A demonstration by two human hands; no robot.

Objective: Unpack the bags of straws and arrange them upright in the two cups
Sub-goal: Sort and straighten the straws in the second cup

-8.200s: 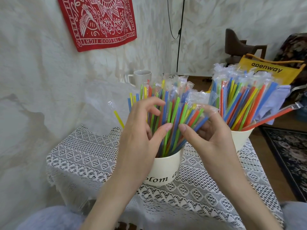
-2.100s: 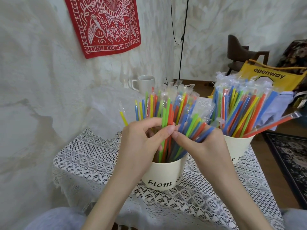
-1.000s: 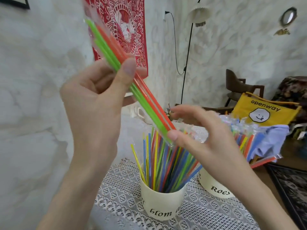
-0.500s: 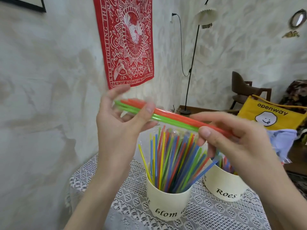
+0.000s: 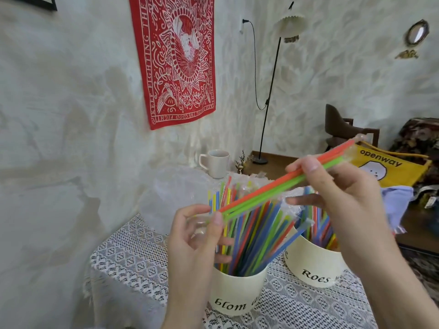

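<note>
Both hands hold 1 small bag of straws (image 5: 280,184) up in the air, above the 2 cups. The bag has orange and green straws in it and slants up to the right.

The left hand (image 5: 197,236) pinches the low end w/ thumb and fingers curled round it. Some clear wrap bunches up just left of this grip. The right hand (image 5: 339,193) pinches the bag further up, thumb on top and fingers under. The top end of the bag pokes out past the right grip, up and to the right.

Under the left grip sits the near cup (image 5: 235,290), full of loose straws standing up and fanning out. Under the right grip, a bit lower, sits the far cup (image 5: 313,264), also w/ straws in it, some in wrap. Both cups stand on the desk (image 5: 133,252) w/ its lace cloth.

The step now looks like getting the wrap off. To do it well: keep the right grip tight on the straws, pull the wrap off w/ the left grip, slow and straight along the straws so they don't bend or slip out. Then tip them up and drop them ends down into a cup.
</note>
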